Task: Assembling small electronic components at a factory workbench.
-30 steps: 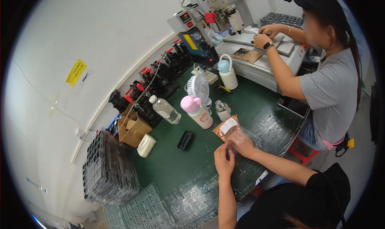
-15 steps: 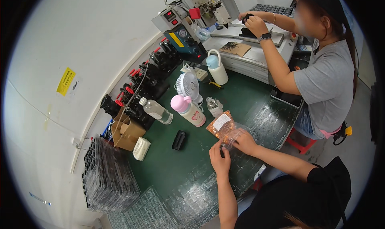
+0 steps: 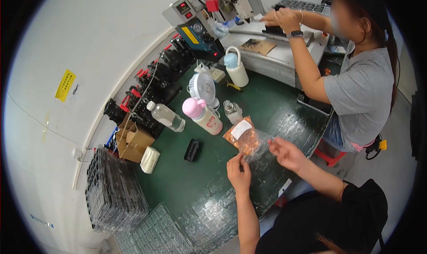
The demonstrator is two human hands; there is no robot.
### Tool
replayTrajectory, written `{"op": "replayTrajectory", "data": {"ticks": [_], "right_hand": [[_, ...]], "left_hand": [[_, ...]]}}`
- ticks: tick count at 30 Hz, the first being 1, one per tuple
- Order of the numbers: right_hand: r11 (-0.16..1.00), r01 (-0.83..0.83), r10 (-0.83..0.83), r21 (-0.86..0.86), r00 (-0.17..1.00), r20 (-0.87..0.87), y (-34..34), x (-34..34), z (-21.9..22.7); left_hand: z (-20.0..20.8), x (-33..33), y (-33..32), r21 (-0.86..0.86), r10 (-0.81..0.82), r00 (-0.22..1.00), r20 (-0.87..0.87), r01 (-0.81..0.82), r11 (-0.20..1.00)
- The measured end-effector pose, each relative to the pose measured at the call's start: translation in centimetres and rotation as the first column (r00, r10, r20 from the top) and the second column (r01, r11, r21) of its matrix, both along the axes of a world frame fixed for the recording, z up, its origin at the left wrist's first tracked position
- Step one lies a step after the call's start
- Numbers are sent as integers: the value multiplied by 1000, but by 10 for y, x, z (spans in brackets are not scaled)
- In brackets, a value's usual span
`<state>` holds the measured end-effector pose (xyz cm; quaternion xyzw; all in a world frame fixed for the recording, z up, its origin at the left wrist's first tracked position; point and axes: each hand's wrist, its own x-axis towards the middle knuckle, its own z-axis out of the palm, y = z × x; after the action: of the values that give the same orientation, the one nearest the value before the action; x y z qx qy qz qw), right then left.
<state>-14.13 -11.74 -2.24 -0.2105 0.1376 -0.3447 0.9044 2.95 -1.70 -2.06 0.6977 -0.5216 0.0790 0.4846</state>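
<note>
A clear plastic bag (image 3: pixel 260 143) of small copper-coloured parts, with a white label, lies on the green table in front of me. My left hand (image 3: pixel 239 173) is at its near edge, thumb and forefinger closed on the plastic. My right hand (image 3: pixel 288 154) is raised beside the bag's right edge, fingers curled and tips together. Whether those tips hold the plastic or a small part is too fine to make out. Left of the bag, a black open plastic case (image 3: pixel 192 150) rests on the table.
Behind the bag stand a glass bottle (image 3: pixel 232 112), a pink-capped flask (image 3: pixel 202 116), a small fan (image 3: pixel 202 87) and a clear bottle (image 3: pixel 166 116). Stacked trays (image 3: pixel 114 194) and a cardboard box (image 3: pixel 133 143) are at left. A co-worker (image 3: pixel 362 76) works at a machine at right.
My right hand has drawn back from the bag toward the right, its fingers now curled. My left hand stays at the bag's near edge. The co-worker's hands have shifted slightly.
</note>
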Motion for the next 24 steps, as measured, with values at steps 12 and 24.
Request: {"op": "replayTrajectory", "data": {"ticks": [12, 24], "right_hand": [[510, -634, -89, 582, 633, 769, 13, 28, 1], [420, -686, -75, 595, 627, 776, 29, 42, -1]], "left_hand": [[-4, -31, -9, -257, -477, 469, -743, 458, 851], [4, -34, -5, -201, -442, 608, -659, 424, 883]]}}
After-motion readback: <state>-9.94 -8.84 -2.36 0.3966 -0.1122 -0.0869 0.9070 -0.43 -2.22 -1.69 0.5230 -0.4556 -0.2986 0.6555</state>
